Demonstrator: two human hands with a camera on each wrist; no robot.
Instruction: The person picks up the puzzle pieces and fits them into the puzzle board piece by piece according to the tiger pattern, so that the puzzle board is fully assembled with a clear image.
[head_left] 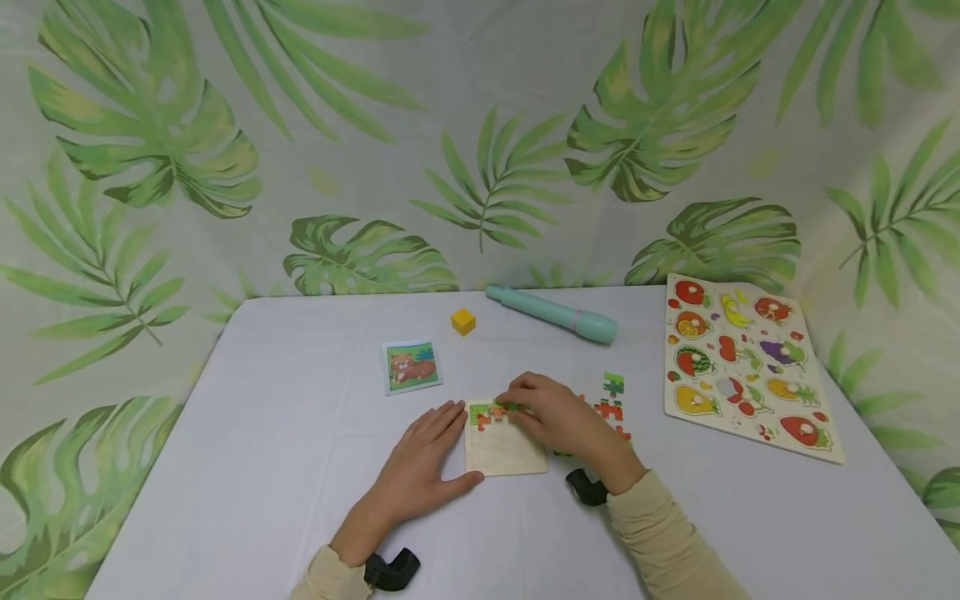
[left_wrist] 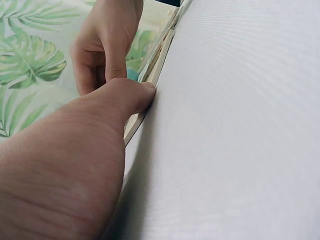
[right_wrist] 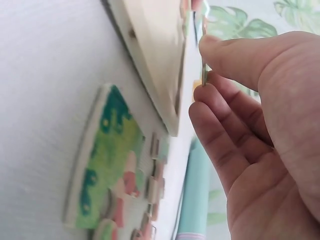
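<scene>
A shallow wooden puzzle tray (head_left: 506,454) lies on the table, with a few joined jigsaw pieces (head_left: 480,415) in its upper left corner. My left hand (head_left: 426,457) rests along the tray's left side, fingers straight and thumb spread to the lower edge; in the left wrist view the thumb (left_wrist: 142,94) touches that edge. Over the tray's upper right, my right hand (head_left: 558,417) pinches a thin jigsaw piece (right_wrist: 204,75) between thumb and fingertips, seen edge-on in the right wrist view. Loose jigsaw pieces (head_left: 609,410) lie right of the tray, partly hidden by the right hand.
Beyond the tray are a small picture card (head_left: 412,367), a yellow cube (head_left: 462,322) and a mint-green tube-shaped object (head_left: 551,312). A fruit peg board (head_left: 750,367) lies at the far right. A leaf-printed cloth (head_left: 480,167) hangs behind the table.
</scene>
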